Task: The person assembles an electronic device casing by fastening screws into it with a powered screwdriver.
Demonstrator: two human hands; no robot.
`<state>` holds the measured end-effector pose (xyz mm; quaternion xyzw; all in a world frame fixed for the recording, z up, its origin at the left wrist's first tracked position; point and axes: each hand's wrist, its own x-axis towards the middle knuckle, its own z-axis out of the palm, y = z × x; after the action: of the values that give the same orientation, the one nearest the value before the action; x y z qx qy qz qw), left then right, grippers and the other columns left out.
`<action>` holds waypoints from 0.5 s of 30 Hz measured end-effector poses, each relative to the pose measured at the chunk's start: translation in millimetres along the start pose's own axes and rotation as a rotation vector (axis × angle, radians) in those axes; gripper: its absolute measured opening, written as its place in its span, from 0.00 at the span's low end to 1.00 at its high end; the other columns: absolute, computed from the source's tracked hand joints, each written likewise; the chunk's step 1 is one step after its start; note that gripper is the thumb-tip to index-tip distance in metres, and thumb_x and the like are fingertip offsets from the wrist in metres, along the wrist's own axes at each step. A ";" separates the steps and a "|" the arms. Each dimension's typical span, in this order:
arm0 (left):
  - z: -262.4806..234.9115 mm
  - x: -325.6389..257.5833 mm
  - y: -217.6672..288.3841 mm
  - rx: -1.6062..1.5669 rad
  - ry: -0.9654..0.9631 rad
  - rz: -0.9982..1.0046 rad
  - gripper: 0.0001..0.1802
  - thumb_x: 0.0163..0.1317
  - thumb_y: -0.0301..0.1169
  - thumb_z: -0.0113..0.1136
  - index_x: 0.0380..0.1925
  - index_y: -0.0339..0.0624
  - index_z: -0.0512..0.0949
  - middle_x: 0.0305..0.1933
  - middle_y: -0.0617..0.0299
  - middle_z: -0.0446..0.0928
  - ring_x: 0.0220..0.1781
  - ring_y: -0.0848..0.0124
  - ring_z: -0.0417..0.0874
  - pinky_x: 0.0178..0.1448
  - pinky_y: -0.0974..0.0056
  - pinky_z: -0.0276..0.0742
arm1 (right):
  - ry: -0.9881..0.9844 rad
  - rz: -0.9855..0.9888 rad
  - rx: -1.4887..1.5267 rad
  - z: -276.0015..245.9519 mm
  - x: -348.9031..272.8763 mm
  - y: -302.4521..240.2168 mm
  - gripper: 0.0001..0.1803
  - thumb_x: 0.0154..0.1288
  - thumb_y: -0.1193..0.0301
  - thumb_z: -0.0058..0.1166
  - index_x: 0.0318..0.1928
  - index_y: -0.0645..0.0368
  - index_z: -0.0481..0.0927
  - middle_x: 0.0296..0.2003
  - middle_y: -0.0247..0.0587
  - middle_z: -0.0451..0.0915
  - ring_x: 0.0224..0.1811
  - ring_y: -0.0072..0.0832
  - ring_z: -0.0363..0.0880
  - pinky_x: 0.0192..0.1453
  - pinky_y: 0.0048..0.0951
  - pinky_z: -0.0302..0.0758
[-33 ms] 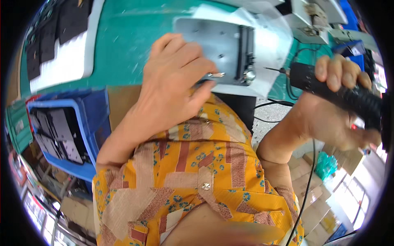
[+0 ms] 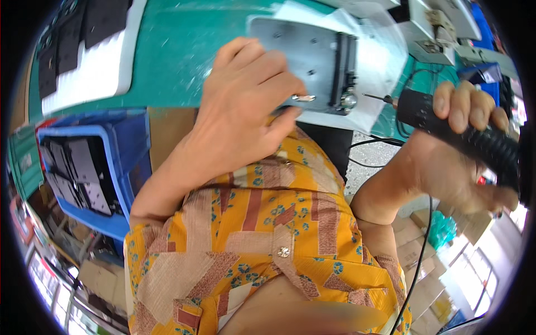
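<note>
A flat dark metal panel [image 2: 321,64] with a black rail [image 2: 342,67] along its right side lies on whitish plastic sheeting [image 2: 379,67] over the green table. My left hand [image 2: 240,95] is closed at the panel's near left edge, thumb below and fingers above. A small shiny metal piece [image 2: 304,98] shows at the index fingertip; whether it is held or lies on the panel is unclear. To the right, my right hand [image 2: 441,162] is wrapped round a black electric screwdriver [image 2: 430,109]. Its thin bit points left, apart from the panel's round shiny part [image 2: 348,100].
At far left, a white board [image 2: 92,81] carries several black panels. Below it stands a blue bin [image 2: 125,145] of dark and grey plates. Black cables [image 2: 371,142] hang beside the table's right part. Cardboard boxes and a green plastic bag [image 2: 443,229] are at lower right.
My left hand, the panel and the shiny piece sit slightly farther right and up in the picture. The screwdriver has shifted only a little; both grips stay the same.
</note>
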<state>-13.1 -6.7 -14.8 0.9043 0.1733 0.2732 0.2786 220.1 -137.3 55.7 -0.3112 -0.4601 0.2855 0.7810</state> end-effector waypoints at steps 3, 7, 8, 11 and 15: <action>4.1 -1.3 -5.3 -0.041 0.030 0.013 0.13 0.46 0.25 0.73 0.34 0.46 0.83 0.34 0.63 0.74 0.42 0.57 0.76 0.66 0.49 0.69 | -0.110 0.072 0.022 9.8 -3.3 14.6 0.50 0.44 0.22 0.63 0.49 0.55 0.80 0.39 0.36 0.73 0.37 0.29 0.71 0.44 0.35 0.66; -7.8 0.4 -2.9 -0.009 -0.008 0.025 0.15 0.44 0.24 0.72 0.35 0.44 0.81 0.35 0.60 0.74 0.42 0.56 0.76 0.58 0.52 0.69 | -0.049 0.166 0.030 42.4 -17.8 22.9 0.52 0.41 0.22 0.65 0.52 0.53 0.79 0.41 0.35 0.74 0.39 0.30 0.73 0.47 0.36 0.67; -11.0 1.9 -1.4 0.032 -0.063 0.036 0.13 0.46 0.22 0.70 0.35 0.42 0.82 0.36 0.58 0.75 0.42 0.55 0.76 0.54 0.53 0.70 | -0.049 0.175 0.026 44.4 -19.0 24.6 0.52 0.41 0.22 0.65 0.52 0.53 0.79 0.41 0.35 0.74 0.39 0.30 0.73 0.47 0.36 0.67; -5.7 -2.8 -3.0 -0.164 0.083 0.002 0.12 0.45 0.22 0.70 0.31 0.42 0.79 0.32 0.57 0.69 0.40 0.54 0.74 0.55 0.51 0.68 | -0.102 0.203 0.042 50.3 -18.5 30.8 0.53 0.40 0.21 0.64 0.53 0.53 0.79 0.41 0.36 0.74 0.39 0.30 0.73 0.47 0.36 0.68; -4.8 -6.1 -5.0 -0.194 0.089 0.018 0.13 0.46 0.22 0.70 0.32 0.42 0.78 0.33 0.57 0.70 0.41 0.54 0.74 0.56 0.51 0.68 | -0.098 0.203 0.070 57.9 -19.5 36.7 0.54 0.41 0.19 0.62 0.54 0.53 0.81 0.42 0.37 0.75 0.39 0.31 0.74 0.48 0.37 0.68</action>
<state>-21.6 -3.7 -16.9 0.8616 0.1500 0.3309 0.3544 154.2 -115.0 39.9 -0.3143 -0.4538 0.3939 0.7350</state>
